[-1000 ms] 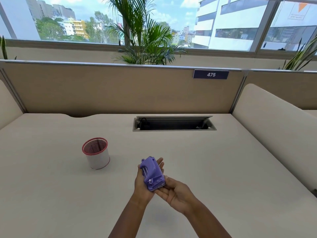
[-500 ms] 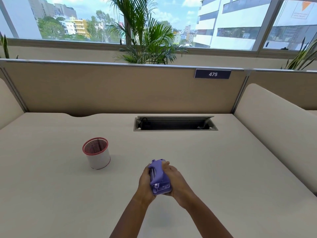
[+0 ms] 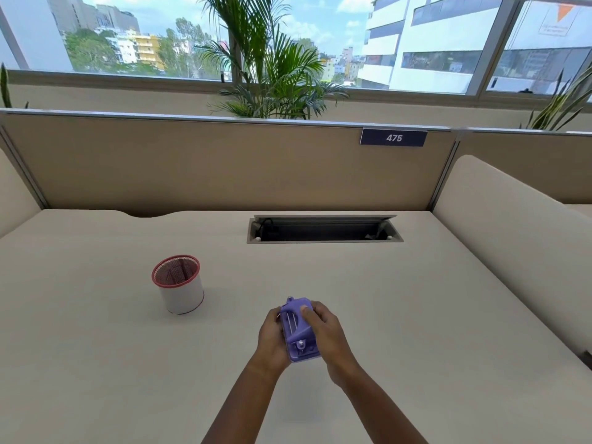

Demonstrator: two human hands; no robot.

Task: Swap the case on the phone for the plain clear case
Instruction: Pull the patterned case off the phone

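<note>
A small purple plastic object (image 3: pixel 299 334) with metal pins and rods on its upper face is held over the desk, between both hands. It looks more like a small desk tool than a phone. My left hand (image 3: pixel 271 339) cups its left side from below. My right hand (image 3: pixel 325 331) wraps its right side, with the thumb pressed on the top near the far end. I see no phone and no clear case anywhere.
A white pen cup (image 3: pixel 179 285) with a red mesh rim stands to the left of the hands. An open cable slot (image 3: pixel 323 230) lies in the beige desk (image 3: pixel 416 315) further back. Beige partition panels close the back and right sides.
My right hand went from an open palm under the purple object to a grip over its right side. The object has turned, its long axis now pointing away from me.
</note>
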